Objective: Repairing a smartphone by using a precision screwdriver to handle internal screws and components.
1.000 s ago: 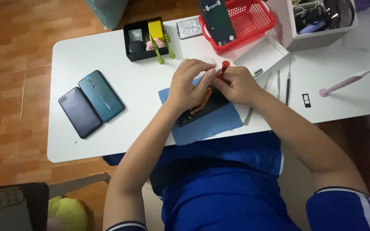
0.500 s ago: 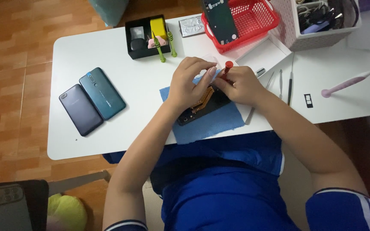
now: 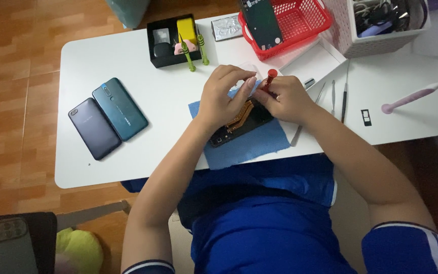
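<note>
The right hand is closed around a red-handled screwdriver, held roughly upright with its handle top showing above the knuckles and its tip hidden behind the fingers. The left hand is curled, fingers bent downward, resting on the opened phone; whether it pinches a small part cannot be told. The opened phone lies with its dark body and copper-coloured inner parts exposed, partly covered by both hands, on a blue cloth spread at the near edge of the white table. Just right of the right hand lie several slim metal tools side by side, and beyond them a small black tray-like part and a pink brush-like tool reaching to the table's right edge. Behind the hands stands a white shallow box lid, a red basket with a dark phone panel propped in it, and a white bin of cables. To the left rear sits a black parts tray with two green screwdrivers leaning at its front. Well apart on the left, two intact phones lie side by side, backs up: a teal phone and a dark grey phone, touching along their long edges.
</note>
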